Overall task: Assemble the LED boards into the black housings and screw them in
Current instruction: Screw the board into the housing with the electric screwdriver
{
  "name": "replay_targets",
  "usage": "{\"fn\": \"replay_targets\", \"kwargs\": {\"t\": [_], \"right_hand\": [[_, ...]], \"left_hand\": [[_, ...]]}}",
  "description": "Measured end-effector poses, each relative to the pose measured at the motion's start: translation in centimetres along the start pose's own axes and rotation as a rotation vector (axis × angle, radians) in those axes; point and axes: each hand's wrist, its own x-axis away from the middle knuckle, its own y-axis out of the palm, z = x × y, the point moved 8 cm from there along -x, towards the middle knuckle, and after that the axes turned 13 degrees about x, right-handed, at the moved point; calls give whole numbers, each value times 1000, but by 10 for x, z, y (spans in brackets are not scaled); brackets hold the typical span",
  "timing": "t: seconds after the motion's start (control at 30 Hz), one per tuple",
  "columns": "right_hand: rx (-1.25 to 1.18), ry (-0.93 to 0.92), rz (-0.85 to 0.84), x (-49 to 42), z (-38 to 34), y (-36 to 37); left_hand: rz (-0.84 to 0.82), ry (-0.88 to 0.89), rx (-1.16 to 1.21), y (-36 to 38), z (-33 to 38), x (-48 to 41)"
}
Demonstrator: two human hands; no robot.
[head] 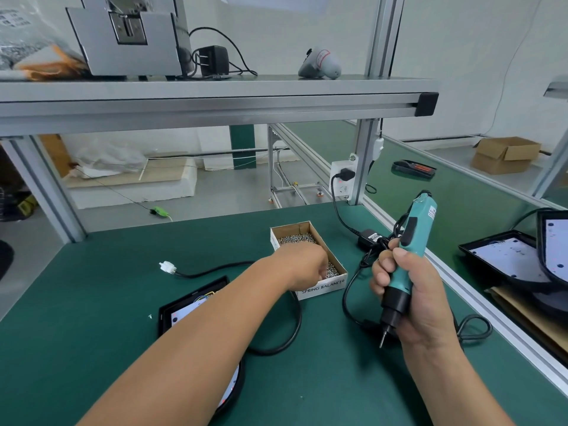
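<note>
Our left hand [302,264] reaches into the open cardboard box [322,289] of screws [295,239] at mid-bench. Its fingers curl down among them behind the back of the hand, so we cannot tell whether they pinch one. Our right hand [412,290] holds the teal electric screwdriver [410,241] upright just right of the box. Its fingers [384,267] are wrapped round the tool's body, and the bit [382,338] points down, clear of the green bench [92,272].

The black housing [164,315] with its white LED board [184,310] lies on the bench near us — the left forearm crosses over it and hides most of it. A black cable [296,327] loops out from under that arm by the box's near corner and, farther left, ends in a white connector [167,267]. The screwdriver's cord [347,296] coils between the box and the right hand, with a black adapter [370,236] behind.

An aluminium rail [479,305] bounds the bench on the right, close to the right wrist. Open green surface lies to the left and between the arms.

We count one box, one screwdriver and one housing on our bench. There is also one loose screw [150,316] just left of the housing — and two more housings [504,256] past the rail.
</note>
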Motion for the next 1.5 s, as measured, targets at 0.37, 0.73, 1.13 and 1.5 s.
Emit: {"fn": "replay_targets", "kwargs": {"t": [0.37,0.73,1.13,1.5], "right_hand": [[2,-1,-14,0,1,2],[13,-1,0,1,-1,3],[49,20,-36,13,-2,27],[-148,95,-123,33,5,121]], "left_hand": [[-41,-35,13,-1,-1,3],[162,-181,1467,-45,-22,39],[8,-98,2446,-20,-32,176],[202,-237,2385,-2,-87,248]]}}
